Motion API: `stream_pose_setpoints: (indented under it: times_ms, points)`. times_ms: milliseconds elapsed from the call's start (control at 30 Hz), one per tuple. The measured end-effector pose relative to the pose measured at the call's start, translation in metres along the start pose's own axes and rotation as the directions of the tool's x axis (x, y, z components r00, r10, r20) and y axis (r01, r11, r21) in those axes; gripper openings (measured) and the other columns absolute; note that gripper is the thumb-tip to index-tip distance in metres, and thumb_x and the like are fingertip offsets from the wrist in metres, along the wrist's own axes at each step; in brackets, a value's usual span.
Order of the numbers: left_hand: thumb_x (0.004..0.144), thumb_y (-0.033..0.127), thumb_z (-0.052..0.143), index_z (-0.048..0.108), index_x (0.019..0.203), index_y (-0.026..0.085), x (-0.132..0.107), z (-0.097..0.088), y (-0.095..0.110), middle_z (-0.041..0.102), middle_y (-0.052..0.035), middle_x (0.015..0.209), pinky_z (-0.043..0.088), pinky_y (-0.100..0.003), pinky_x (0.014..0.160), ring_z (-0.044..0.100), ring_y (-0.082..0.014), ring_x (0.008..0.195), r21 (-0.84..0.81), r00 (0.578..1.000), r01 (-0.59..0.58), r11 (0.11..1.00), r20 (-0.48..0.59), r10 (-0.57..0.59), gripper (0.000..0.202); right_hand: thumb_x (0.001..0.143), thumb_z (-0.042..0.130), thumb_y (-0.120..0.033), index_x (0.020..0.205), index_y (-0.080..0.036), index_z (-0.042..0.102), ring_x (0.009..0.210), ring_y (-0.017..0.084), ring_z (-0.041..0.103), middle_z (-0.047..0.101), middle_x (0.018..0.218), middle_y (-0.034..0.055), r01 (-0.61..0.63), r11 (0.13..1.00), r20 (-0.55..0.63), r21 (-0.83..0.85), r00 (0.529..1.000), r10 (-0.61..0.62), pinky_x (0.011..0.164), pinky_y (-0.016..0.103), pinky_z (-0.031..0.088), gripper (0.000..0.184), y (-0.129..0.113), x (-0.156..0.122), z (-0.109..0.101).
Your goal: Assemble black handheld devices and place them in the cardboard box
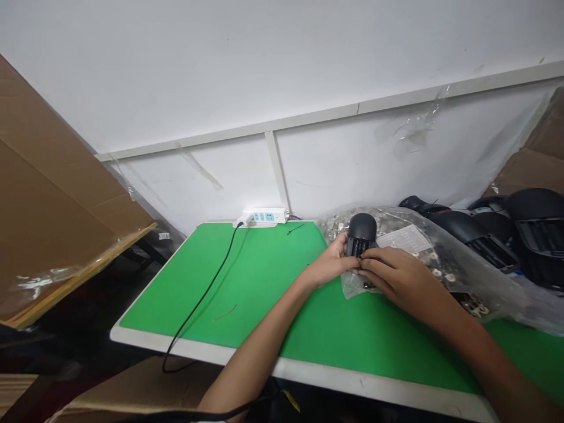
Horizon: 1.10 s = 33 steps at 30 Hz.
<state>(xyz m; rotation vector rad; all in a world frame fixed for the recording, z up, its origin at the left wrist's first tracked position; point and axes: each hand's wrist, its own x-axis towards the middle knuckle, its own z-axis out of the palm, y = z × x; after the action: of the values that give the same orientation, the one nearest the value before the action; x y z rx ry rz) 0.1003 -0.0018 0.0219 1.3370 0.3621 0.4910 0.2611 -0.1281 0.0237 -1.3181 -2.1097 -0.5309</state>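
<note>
Currently blk air vent (pixel 361 234) pinched upright betw L hand (pixel 329 264) & R hand (pixel 399 282).

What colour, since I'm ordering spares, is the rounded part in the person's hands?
The rounded part is dark grey, clearest in the head view.

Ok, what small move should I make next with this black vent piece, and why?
Probably lift your right hand slightly off the black vent piece. Its fingers cover the slotted face, hiding that side from view, while your left hand already seems to hold the piece steady.
</note>
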Motion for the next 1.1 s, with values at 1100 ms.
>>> stream_pose_setpoints:
  times_ms: [1100]
  points:
    - [0.058,0.021,0.096,0.064,0.128,0.018,-0.0034,0.0001,0.0013,0.074,-0.0059,0.105,0.055,-0.028,0.082,0.067,-0.0143,0.082,-0.198,0.994,0.106,0.974,0.041,-0.099,0.077,0.103,0.062,-0.02,0.108,-0.017,0.071,0.091,0.024,0.071,0.076,0.101,0.0108,0.092,0.996,-0.102,-0.009,0.991,-0.092,0.08,0.037,0.055,0.011,-0.0005,0.0052,-0.008]
